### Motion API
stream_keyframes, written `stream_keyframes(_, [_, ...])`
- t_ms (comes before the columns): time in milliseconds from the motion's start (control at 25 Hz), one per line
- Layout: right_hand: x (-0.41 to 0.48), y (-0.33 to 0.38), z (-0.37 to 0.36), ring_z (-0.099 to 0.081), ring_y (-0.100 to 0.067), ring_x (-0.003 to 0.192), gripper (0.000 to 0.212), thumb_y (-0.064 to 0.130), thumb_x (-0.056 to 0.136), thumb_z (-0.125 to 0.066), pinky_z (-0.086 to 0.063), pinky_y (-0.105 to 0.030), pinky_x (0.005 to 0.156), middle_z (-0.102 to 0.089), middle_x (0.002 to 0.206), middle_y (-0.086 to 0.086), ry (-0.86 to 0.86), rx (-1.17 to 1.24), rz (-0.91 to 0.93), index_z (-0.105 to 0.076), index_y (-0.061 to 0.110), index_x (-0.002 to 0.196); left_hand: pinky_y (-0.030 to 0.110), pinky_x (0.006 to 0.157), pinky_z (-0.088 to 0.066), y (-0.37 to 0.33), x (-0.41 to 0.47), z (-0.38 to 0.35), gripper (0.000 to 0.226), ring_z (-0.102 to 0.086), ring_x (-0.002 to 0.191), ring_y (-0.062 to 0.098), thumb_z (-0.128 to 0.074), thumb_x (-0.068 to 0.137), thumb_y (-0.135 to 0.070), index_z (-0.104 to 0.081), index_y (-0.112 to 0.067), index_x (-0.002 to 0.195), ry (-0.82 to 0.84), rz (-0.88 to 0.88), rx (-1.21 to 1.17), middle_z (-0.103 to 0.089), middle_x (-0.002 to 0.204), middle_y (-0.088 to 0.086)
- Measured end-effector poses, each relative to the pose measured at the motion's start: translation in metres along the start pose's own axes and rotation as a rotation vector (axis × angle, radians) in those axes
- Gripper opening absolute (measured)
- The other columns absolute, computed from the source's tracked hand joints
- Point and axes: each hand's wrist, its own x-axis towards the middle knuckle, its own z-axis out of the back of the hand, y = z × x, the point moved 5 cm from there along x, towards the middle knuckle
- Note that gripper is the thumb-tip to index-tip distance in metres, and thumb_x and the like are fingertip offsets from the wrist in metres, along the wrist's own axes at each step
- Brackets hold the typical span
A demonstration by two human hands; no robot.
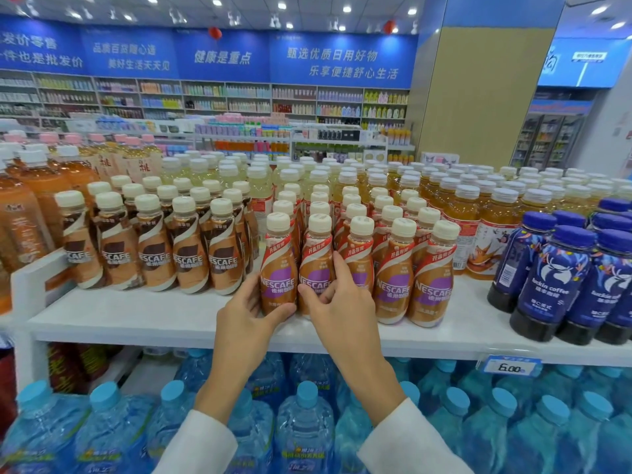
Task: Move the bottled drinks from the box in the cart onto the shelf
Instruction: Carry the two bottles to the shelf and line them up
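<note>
Both hands are working the front row on the white shelf point(136, 316) now. The left hand point(244, 313) is curling around the base of the leftmost purple-label Nescafé bottle point(278, 268), thumb across its front. The right hand point(337, 302) is wrapping the next bottle point(316, 265) just beside it, fingers point(342, 268) reaching round its far side. Both bottles are standing upright, touching each other, at the shelf's front edge.

Two hands point(246, 313); five front-row purple-label bottles point(393, 289).
</note>
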Motion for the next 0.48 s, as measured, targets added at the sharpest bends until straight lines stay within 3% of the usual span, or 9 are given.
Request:
stream_keyframes(200, [-0.0039, 0.0026, -0.0031, -0.063, -0.007, 0.075, 0.075, 0.047, 0.091, -0.067, -0.054, -0.029, 0.078, -0.058, 0.068, 0.013, -0.053, 0.018, -0.04, -0.031, 0.025, 0.154, 0.015, 0.087, -0.054, -0.0004, 0.001, 0.0005, 0.066, -0.067, 0.106, -0.003, -0.085, 0.075, -0.006, -0.055, -0.036, 0.126, 0.025, 0.0, 0.023, -0.068, 0.116, -0.021])
stream_keyframes(480, [-0.0065, 0.0039, -0.0052, -0.062, -0.006, 0.074, 0.074, 0.048, 0.093, -0.065, -0.052, -0.024, 0.077, -0.057, 0.068, 0.016, -0.066, 0.004, -0.043, -0.03, 0.025, 0.154, 0.028, 0.098, -0.053, 0.0027, 0.0041, 0.0019, 0.068, -0.065, 0.113, 0.003, -0.083, 0.078, -0.011, -0.052, -0.03, 0.136, 0.086, 0.024, 0.021, -0.067, 0.127, -0.011])
